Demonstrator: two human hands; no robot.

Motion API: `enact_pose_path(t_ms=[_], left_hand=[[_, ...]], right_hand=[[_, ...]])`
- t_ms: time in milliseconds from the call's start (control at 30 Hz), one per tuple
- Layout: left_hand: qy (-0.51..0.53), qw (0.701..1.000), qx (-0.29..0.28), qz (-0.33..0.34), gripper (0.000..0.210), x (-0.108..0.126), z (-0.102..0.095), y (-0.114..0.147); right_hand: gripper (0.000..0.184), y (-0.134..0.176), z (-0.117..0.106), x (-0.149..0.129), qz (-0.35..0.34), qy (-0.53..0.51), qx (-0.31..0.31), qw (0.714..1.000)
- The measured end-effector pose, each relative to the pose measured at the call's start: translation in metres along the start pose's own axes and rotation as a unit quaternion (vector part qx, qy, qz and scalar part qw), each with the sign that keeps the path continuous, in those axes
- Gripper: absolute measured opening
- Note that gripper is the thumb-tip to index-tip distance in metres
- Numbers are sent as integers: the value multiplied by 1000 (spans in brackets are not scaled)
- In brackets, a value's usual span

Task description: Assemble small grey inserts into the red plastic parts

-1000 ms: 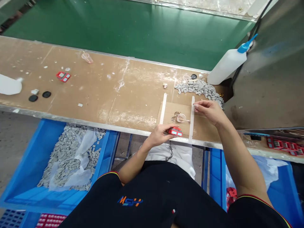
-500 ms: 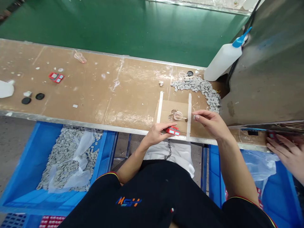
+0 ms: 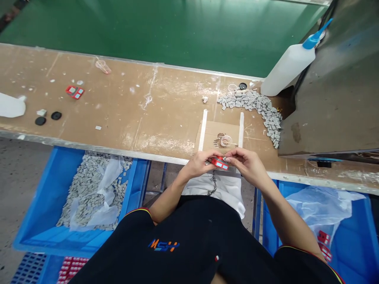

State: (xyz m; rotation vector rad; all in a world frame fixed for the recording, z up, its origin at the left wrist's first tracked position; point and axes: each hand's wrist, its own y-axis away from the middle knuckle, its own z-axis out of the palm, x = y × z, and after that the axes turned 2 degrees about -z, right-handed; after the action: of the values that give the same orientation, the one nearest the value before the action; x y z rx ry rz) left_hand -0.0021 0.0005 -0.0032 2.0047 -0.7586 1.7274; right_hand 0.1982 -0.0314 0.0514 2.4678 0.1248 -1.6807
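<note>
Left hand (image 3: 197, 165): bare, thumb and fingers wrapped round the left end of a red, box-shaped plastic part with pale panels (image 3: 222, 165)
Right hand (image 3: 250, 165): bare, thumb and forefinger pinching a small, flat, pale grey piece (image 3: 224, 159)
Red part: held up at the near edge of the brown, cardboard-covered counter (image 3: 166, 122), panels towards the wearer
Grey piece: at the right end of the red part; touching or just apart, cannot tell
Step in hand: judged to be setting the grey piece against the red part
Next move: seems to call for a steady left grip and fine alignment by the right fingertips
Flat cardboard mat (image 3: 209, 138): at the counter's near edge, white tape strips (image 3: 203, 130) along its left and right edges
Small, round, clear cup (image 3: 226, 141): on the mat, with a thin pale stick; contents too small to tell
Pile of flat grey pieces (image 3: 260, 103): curved, beyond and right of the mat
White plastic bottle with blue nozzle (image 3: 287, 69): near the counter's far edge, behind the pile
</note>
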Motion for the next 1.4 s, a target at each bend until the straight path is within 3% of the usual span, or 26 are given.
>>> enact_pose_path(t_ms=[167,333,500,733,867,933,1000,1133,1400], left_hand=[[-47,999,-3,6,25,-1,-1,-1],[-80,997,-11,18,24,0,-1,0],[-90,996,-2,22,19,0,0,3],[-105,993,22,39,14,-4,3,5],[-54,992,60,99,15,-8,4,2],[-41,987,70,139,15,-7,2,0],[-39,984,62,164,20,-4,-1,-3],[-4,987,41,154,20,3,-3,-4],[17,991,72,113,5,5,0,-5]], right_hand=[[13,1,-1,3,-60,81,3,995],[18,3,-1,-3,-117,203,-23,972],[17,20,9,-8,-125,216,-13,968],[19,35,25,-2,-87,129,54,986],[33,36,37,11,-17,-51,72,996],[40,37,45,18,13,-144,91,985],[42,38,50,22,24,-174,126,976],[40,36,44,23,7,-69,183,981],[22,28,34,15,-90,86,162,979]])
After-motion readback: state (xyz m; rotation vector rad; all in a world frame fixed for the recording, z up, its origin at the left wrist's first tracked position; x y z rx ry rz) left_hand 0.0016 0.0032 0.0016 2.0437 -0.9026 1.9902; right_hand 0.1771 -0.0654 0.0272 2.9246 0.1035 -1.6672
